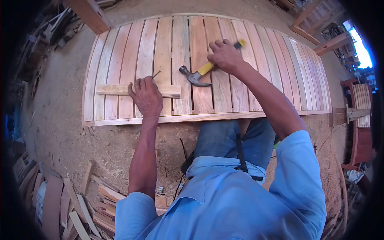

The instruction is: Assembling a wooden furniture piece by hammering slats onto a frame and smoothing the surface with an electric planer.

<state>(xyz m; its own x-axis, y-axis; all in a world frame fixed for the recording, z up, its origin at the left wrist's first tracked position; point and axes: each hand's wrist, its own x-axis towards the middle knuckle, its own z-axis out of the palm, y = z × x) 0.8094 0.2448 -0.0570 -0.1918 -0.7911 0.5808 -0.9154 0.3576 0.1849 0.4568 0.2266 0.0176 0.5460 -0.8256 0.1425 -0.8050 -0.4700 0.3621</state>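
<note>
My right hand (227, 56) is closed around the handle of a claw hammer (205, 69) with a yellow and black grip. The hammer's dark steel head points left, toward my other hand, its claw turned to the near side. My left hand (148, 96) lies over a short pale wood strip (116, 89), fingers bent across it. A thin nail (157, 73) sticks out slantwise by its fingertips, pinched there as far as I can see. Both hands are above a large slatted wooden panel (182, 96) with narrow gaps between its boards.
Wooden posts (89, 16) stand at the panel's far left corner and at its far right (333, 43). Offcuts and planks (76, 208) are heaped at the lower left. Reddish wooden furniture (362, 140) stands at the right. Shavings litter the dirt floor (108, 152).
</note>
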